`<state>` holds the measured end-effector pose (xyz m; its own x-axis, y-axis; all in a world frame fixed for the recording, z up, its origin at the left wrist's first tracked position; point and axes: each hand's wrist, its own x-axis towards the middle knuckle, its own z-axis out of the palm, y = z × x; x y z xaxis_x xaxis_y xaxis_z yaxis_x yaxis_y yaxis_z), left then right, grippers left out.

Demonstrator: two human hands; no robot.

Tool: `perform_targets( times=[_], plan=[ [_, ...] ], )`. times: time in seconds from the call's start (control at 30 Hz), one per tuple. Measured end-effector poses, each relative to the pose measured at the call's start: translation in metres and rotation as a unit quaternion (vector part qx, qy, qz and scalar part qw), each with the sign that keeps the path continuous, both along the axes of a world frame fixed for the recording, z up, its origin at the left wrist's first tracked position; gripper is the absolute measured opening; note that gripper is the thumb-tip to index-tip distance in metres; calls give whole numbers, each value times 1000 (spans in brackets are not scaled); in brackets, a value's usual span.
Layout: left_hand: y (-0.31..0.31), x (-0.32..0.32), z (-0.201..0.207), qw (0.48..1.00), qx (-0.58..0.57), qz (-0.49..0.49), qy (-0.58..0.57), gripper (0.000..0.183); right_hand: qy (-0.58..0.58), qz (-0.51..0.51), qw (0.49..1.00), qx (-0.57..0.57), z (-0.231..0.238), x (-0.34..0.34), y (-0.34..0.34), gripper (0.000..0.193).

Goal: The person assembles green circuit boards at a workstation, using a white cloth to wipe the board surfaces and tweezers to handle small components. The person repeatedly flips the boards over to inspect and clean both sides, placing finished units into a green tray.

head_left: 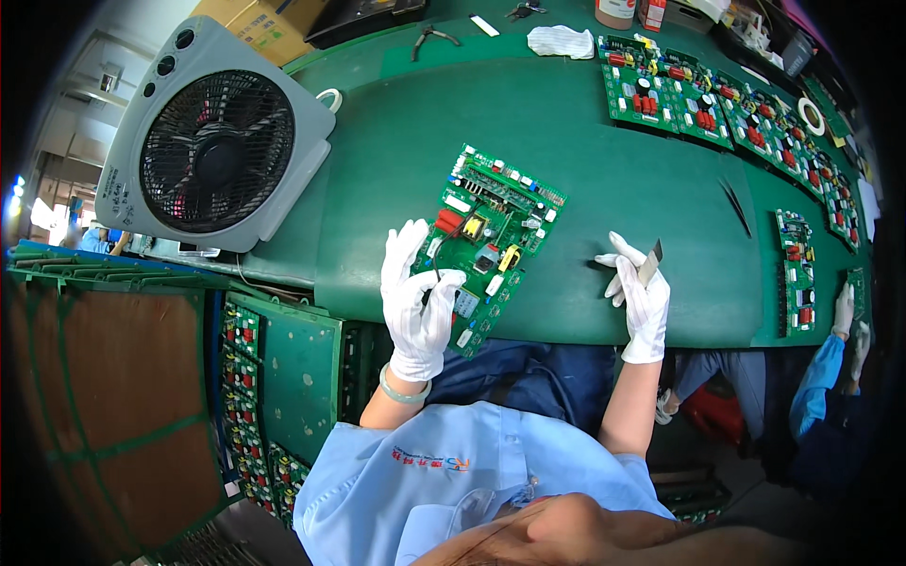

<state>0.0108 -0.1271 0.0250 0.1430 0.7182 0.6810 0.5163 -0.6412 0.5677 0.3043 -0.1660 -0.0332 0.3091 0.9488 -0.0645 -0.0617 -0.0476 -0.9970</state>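
Observation:
My left hand [417, 307], in a white glove, grips the left edge of a green circuit board [510, 219]. Red, yellow and black components crowd its upper face, and the thumb and fingers lie over its lower left. The board is tilted above the green mat. To the right, my gloved right hand [645, 300] is closed around a flat silver blade [651, 261] with a slanted dark tip; any handle is hidden by the fingers. A gap separates this hand from the board.
A grey box fan [222, 141] stands at the left. Rows of circuit boards [703, 111] line the far right, with black tweezers [735, 208] and another board [797, 274] nearer. Pliers [434, 40] and a white cloth [561, 41] lie at the back. A co-worker's gloved hand [843, 309] is at far right.

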Motion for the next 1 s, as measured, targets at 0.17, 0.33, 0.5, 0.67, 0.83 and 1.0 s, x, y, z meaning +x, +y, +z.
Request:
perform_targets(
  times=[0.17, 0.33, 0.5, 0.67, 0.83, 1.0],
  plan=[
    [4, 1, -1, 1000, -9, -20, 13, 3, -12, -6, 1000, 5, 0, 6, 3, 31],
    [-2, -13, -5, 988, -74, -13, -134, 2, -7, -20, 999, -29, 13, -9, 5, 35],
    [-21, -48, 7, 938, -184, -14, -295, 5, -35, -13, 998, 55, -18, 10, 4, 43],
    [-84, -126, 19, 943, -157, 178, -233, 14, -135, 7, 991, 10, 9, -8, -5, 43],
    [-151, -200, -16, 867, -196, 420, -182, 42, -194, 29, 980, 35, 6, -9, -4, 49],
    [-207, -283, -88, 750, -121, 647, -66, 56, -201, 82, 976, -4, -35, 37, 17, 54]
  ],
)
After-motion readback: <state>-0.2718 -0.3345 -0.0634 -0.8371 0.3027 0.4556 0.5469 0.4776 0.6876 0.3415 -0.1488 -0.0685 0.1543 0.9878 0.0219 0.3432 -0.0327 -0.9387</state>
